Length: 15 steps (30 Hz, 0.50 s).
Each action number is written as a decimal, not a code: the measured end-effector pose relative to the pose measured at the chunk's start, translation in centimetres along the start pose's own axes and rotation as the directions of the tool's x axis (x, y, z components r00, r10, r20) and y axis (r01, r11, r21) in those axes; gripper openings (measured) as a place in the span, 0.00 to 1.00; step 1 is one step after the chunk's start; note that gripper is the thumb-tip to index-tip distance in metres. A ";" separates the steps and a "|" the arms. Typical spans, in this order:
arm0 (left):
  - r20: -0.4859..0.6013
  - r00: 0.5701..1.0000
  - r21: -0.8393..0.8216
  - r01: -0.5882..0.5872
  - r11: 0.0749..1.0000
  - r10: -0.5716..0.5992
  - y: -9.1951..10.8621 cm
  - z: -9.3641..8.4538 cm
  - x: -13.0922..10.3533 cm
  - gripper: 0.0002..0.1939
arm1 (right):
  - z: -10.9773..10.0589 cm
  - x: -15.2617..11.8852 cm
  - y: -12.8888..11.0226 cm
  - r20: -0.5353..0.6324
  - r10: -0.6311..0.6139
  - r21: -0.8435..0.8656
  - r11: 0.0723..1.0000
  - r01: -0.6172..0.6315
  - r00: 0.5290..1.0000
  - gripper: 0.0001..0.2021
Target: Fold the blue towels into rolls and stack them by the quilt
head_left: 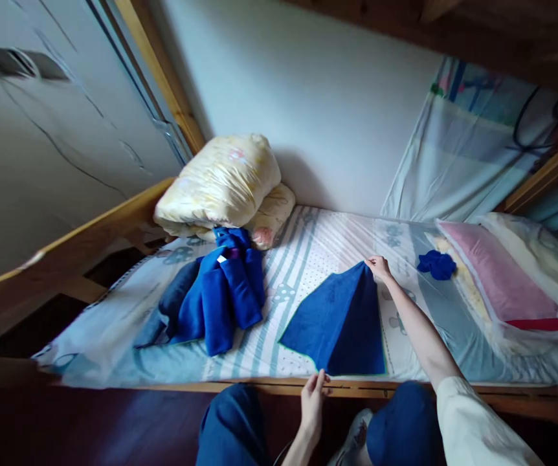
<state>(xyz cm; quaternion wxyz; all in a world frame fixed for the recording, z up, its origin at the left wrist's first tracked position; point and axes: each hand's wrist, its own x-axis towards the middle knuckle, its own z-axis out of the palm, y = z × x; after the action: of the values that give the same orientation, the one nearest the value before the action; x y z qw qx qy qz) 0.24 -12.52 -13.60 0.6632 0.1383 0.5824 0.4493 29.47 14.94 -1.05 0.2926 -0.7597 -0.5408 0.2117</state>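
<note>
A blue cloth [340, 323] with a thin green edge is spread on the bed, with a raised fold running across it. My right hand [380, 266] pinches its far corner and lifts it a little off the sheet. At the bed's front edge, my left hand [314, 398] has its fingers closed on the near edge of the same cloth. To the left lies a heap of blue clothing [225, 291] with a small white tag. A small crumpled blue cloth [437, 264] rests to the right, apart from both hands.
The patterned bed sheet [245, 366] lies under everything. A folded cream quilt [221, 184] is piled at the back left. On the right are a pink bundle in clear plastic [507, 278] and a hanging pale curtain [434, 175]. A wooden bed rail [65, 239] borders the left end.
</note>
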 end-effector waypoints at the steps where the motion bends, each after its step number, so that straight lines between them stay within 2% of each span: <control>1: -0.008 0.998 0.033 -0.065 0.997 0.065 1.3 -1.0 0.2 0.35 | -1.3 -0.7 -0.5 -0.025 -0.030 0.092 0.995 0.032 0.999 0.08; 4: -0.015 0.964 0.114 -0.261 0.959 0.264 6.5 -3.5 0.9 0.38 | -4.8 -3.4 -2.0 -0.095 -0.093 0.333 0.935 0.120 0.991 0.13; 7: 0.018 0.897 0.175 -0.438 0.882 0.442 13.0 -4.8 1.2 0.40 | -7.8 -6.9 -3.4 -0.149 -0.112 0.494 0.852 0.173 0.982 0.21; 11: 0.037 0.800 0.187 -0.594 0.783 0.598 21.9 -4.4 0.7 0.42 | -10.9 -11.8 -4.7 -0.186 -0.062 0.642 0.748 0.169 0.981 0.25; 15: 0.074 0.712 0.187 -0.698 0.692 0.698 29.0 -2.4 -0.3 0.41 | -13.2 -15.9 -5.2 -0.201 -0.023 0.705 0.691 0.161 0.979 0.26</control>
<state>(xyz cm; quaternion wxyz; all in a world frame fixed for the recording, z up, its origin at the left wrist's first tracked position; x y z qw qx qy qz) -14.52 2.56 6.38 0.4247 0.4147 0.5296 0.6060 29.08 -1.65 12.29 0.6223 -0.5729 -0.4246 0.3227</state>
